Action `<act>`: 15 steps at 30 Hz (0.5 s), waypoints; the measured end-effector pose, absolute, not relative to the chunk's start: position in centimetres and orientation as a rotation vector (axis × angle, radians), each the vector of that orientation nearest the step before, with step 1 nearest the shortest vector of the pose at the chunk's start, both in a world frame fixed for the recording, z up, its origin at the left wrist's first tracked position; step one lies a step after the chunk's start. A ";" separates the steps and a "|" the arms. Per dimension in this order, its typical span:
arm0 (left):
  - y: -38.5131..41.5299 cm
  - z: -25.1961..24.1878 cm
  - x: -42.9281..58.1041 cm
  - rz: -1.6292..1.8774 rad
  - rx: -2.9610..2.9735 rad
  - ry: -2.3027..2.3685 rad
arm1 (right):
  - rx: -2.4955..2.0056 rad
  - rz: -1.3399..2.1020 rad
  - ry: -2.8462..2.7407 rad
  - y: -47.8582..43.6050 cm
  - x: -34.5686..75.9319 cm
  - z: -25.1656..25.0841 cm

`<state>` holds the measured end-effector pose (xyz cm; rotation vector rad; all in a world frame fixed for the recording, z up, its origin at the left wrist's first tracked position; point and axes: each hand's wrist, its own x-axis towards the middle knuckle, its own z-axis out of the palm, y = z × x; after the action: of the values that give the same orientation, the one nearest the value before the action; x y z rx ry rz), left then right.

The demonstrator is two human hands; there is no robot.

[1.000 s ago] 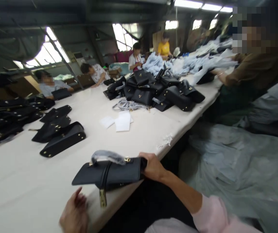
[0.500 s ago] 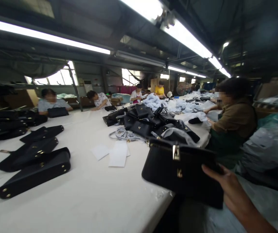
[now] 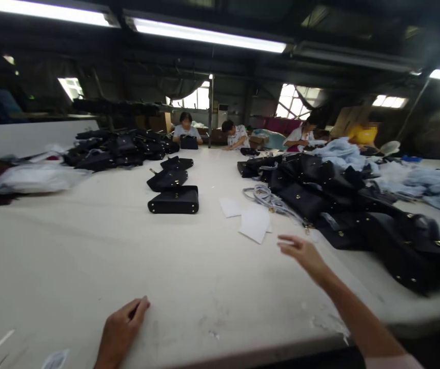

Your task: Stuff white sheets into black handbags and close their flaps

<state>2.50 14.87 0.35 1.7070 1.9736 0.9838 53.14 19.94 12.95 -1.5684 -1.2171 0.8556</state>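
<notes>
My left hand point(image 3: 122, 328) is over the near part of the white table point(image 3: 174, 261), its fingers curled together with nothing visible in them. Reaching out on the right, my right hand point(image 3: 302, 253) has its fingers apart and holds nothing. It is near white paper sheets point(image 3: 254, 223) and a bundle of grey straps point(image 3: 268, 197). A black bag point(image 3: 174, 201) with gold studs stands near the middle, two more black pieces point(image 3: 168, 179) behind it. On the right lies a large pile of black bags point(image 3: 304, 197).
Another heap of black bags point(image 3: 123, 148) lies at the back left, beside a clear plastic bag point(image 3: 39, 177). Pale blue cloth point(image 3: 341, 154) is piled at the back right. Several people sit along the far side. The near table edge point(image 3: 281, 353) crosses the bottom.
The view has swung left. My right hand no longer holds the black bag with the gold clasp and is now open over the table. My left hand has come into view.
</notes>
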 end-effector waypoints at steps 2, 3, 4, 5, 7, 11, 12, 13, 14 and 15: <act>17.6 1.4 2.7 0.952 1.762 1.967 | -1.558 1.116 -1.263 17.9 48.1 7.2; 19.3 1.9 2.7 0.974 1.778 1.995 | -1.567 1.190 -1.247 17.2 46.1 5.1; 21.1 2.3 2.8 1.007 1.789 2.019 | -1.569 1.225 -1.216 16.6 44.4 3.5; 23.1 2.6 2.8 1.036 1.793 2.033 | -1.573 1.234 -1.183 16.4 43.0 2.4; 26.8 2.7 2.8 1.093 1.770 2.040 | -1.565 1.228 -1.146 16.6 40.8 1.2; 31.9 1.4 2.3 1.187 1.622 1.981 | -1.524 1.259 -1.188 20.4 36.8 0.9; 32.5 1.1 2.1 1.216 1.564 1.940 | -1.512 1.235 -1.190 22.2 35.6 0.8; 32.9 0.8 1.8 1.249 1.499 1.891 | -1.498 1.182 -1.178 24.3 34.2 0.6; 33.1 0.7 1.4 1.287 1.431 1.844 | -1.482 1.106 -1.153 26.8 32.6 0.4; 33.2 0.6 1.1 1.325 1.364 1.807 | -1.462 1.021 -1.118 29.6 31.0 0.2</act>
<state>1.15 33.22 0.63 1.3642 1.8070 1.3249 30.98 29.58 0.22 -1.4622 -1.1185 1.0210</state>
